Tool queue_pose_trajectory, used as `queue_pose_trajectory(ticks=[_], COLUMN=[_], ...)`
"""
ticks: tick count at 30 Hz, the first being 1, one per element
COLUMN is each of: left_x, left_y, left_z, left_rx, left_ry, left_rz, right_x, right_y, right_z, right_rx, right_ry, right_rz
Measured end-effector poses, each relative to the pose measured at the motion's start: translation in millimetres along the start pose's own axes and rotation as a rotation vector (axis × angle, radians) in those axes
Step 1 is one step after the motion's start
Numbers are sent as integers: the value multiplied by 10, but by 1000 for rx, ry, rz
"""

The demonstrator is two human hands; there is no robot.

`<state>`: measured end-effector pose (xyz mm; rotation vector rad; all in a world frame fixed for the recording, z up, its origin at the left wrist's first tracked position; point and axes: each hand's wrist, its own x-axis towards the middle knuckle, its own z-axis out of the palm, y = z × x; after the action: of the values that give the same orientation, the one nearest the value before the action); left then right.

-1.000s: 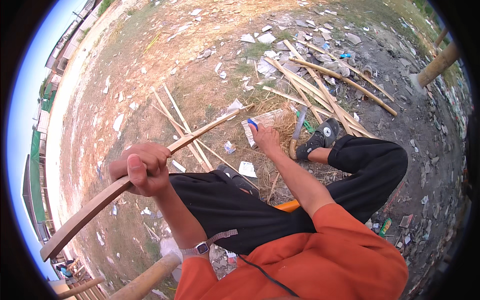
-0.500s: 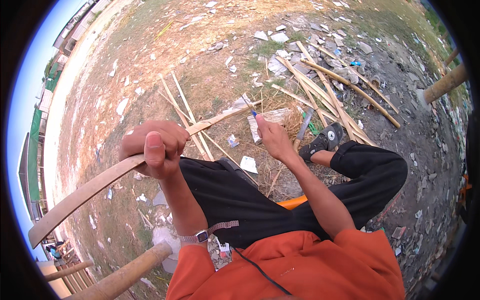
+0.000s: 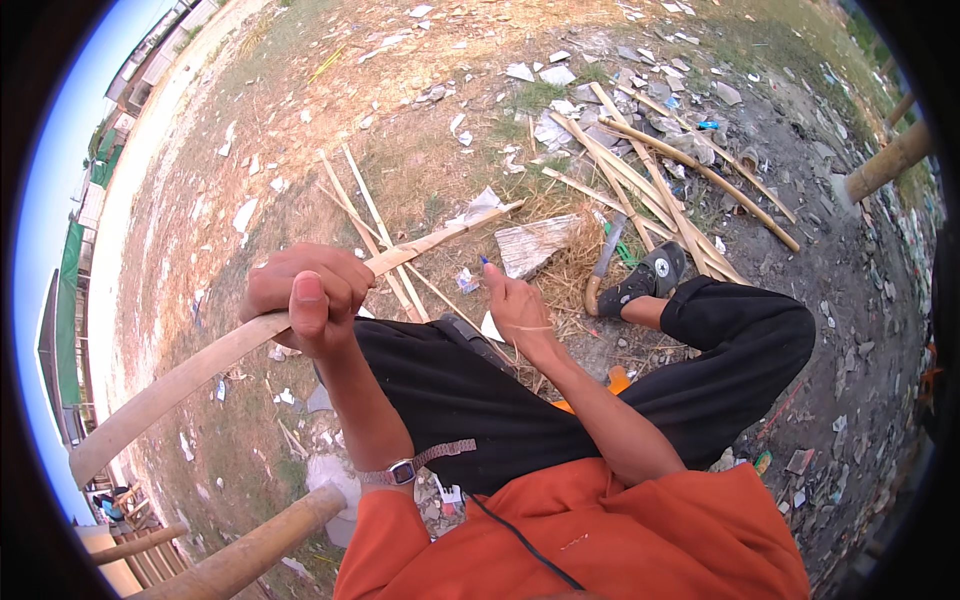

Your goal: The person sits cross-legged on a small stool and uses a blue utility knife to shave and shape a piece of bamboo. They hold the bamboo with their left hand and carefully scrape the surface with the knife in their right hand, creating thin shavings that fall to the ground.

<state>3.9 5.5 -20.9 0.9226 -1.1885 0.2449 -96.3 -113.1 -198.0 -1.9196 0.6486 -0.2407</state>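
Note:
My left hand (image 3: 310,295) is closed around a long flat bamboo strip (image 3: 170,385). The strip slants across in front of me, its pale far end (image 3: 455,232) reaching over the ground and its near end sticking out at the lower left. My right hand (image 3: 520,312) is closed on a small knife, whose blue handle end (image 3: 484,260) peeks out by the thumb. I cannot make out its blade now. This hand is below the strip's far part and apart from it. A whitish block (image 3: 535,246) lies on the ground just beyond the right hand.
A larger knife (image 3: 606,252) with a curved wooden handle lies beside my shoe (image 3: 655,278). Several bamboo strips (image 3: 650,185) are piled at the far right, others (image 3: 378,225) beyond my left hand. Bamboo posts (image 3: 890,165) stand at the right and lower left (image 3: 270,535). Litter covers the ground.
My right hand has drawn back toward me and slightly left, away from the strip's far end, with the knife. The left hand and strip have barely shifted.

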Motion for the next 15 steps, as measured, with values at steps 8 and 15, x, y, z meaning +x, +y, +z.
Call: queue_pose_trajectory(ticks=[8, 15], left_x=[-12, -7], left_y=[-34, -37], left_z=[10, -5], left_rx=[9, 19], left_ry=[0, -52], left_rz=[17, 34], right_x=[-2, -107], right_y=[-135, -230], right_z=[-37, -87], right_rx=[79, 75], right_ry=[13, -63], right_rz=[-99, -90])
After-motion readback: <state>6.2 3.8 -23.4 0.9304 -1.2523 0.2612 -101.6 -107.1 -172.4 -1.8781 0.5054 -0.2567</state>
